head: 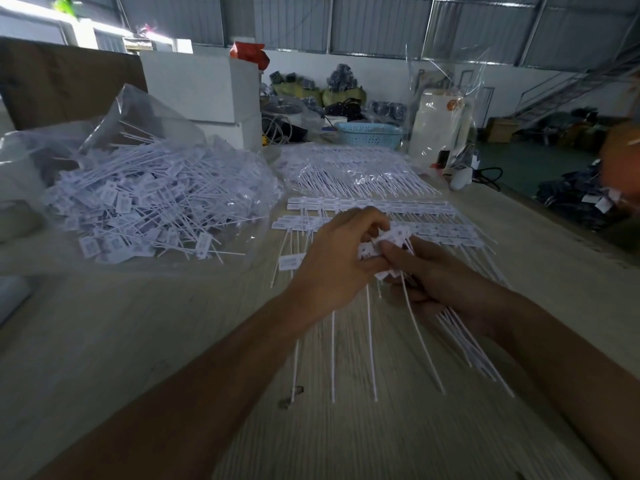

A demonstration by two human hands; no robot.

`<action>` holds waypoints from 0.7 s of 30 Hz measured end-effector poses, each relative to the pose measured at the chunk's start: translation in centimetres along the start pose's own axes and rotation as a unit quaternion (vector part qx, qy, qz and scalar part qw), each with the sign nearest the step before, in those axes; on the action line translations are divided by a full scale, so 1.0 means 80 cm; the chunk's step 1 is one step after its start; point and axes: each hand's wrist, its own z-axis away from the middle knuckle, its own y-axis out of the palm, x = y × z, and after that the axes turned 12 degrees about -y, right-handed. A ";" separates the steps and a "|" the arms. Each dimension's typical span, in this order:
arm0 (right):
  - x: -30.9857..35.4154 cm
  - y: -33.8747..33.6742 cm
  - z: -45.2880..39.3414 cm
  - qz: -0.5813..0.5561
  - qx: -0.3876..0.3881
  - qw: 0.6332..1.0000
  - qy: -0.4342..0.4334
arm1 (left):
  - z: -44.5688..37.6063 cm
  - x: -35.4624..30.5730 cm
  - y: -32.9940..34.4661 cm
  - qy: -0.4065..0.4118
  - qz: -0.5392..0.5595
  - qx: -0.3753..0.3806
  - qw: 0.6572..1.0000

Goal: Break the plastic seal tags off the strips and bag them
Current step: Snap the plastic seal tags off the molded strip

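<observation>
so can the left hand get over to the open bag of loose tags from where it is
Probably yes. The bag of loose tags lies open on the table to the left of the left hand, with bare tabletop between. That hand is gripping the tag strip along with the right hand.

A warehouse or factory floor: corrugated metal walls point(381, 26), a steel staircase point(568, 88), stacked sacks point(343, 88), and a long worktable point(138, 323).
</observation>
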 end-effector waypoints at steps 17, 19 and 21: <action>-0.006 -0.013 -0.005 0.203 -0.030 0.965 -0.162 | 0.004 0.022 -0.012 0.035 -0.150 0.075 0.985; -0.009 -0.013 -0.008 0.243 -0.027 0.952 -0.182 | 0.002 0.024 -0.010 0.027 -0.128 0.082 0.988; -0.014 -0.017 -0.008 0.294 -0.025 0.932 -0.212 | 0.001 0.024 -0.010 0.015 -0.098 0.095 0.991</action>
